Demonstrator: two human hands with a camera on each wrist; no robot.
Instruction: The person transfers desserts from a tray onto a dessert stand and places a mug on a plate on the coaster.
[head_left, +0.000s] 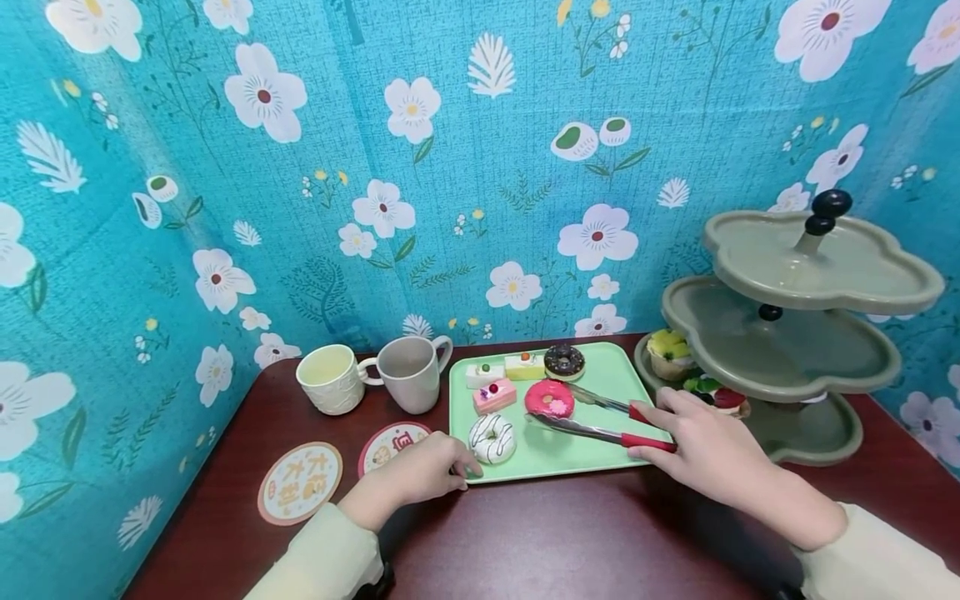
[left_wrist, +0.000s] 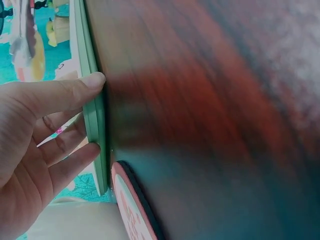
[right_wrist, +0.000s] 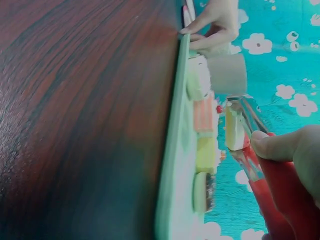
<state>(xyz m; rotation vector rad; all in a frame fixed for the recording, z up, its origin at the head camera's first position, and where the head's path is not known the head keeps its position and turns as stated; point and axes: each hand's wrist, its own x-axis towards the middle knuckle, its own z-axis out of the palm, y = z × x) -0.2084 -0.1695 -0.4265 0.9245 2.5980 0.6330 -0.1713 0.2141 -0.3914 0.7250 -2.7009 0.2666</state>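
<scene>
My right hand (head_left: pixel 705 442) grips red-handled tongs (head_left: pixel 592 427), its thumb on one arm. Between the tong tips is a pink doughnut (head_left: pixel 549 400), raised off the tray in the right wrist view. At the front left corner of the light green tray (head_left: pixel 585 462), my left hand (head_left: pixel 423 471) pinches the edge; its thumb (left_wrist: pixel 92 81) lies along the rim in the left wrist view. A white doughnut (head_left: pixel 492 439) with dark stripes lies nearest that hand. Behind it on the tray are a pink cake slice (head_left: pixel 495 397), two more small cakes and a chocolate doughnut (head_left: pixel 564 362).
A grey three-tier stand (head_left: pixel 787 358) is at the right, with cupcakes (head_left: pixel 670 357) and a fruit-topped pastry (head_left: pixel 720 398) on its lowest tier. A cream mug (head_left: pixel 330 383) and a grey mug (head_left: pixel 411 379) stand at the back left. Two round coasters (head_left: pixel 300 483) lie before them.
</scene>
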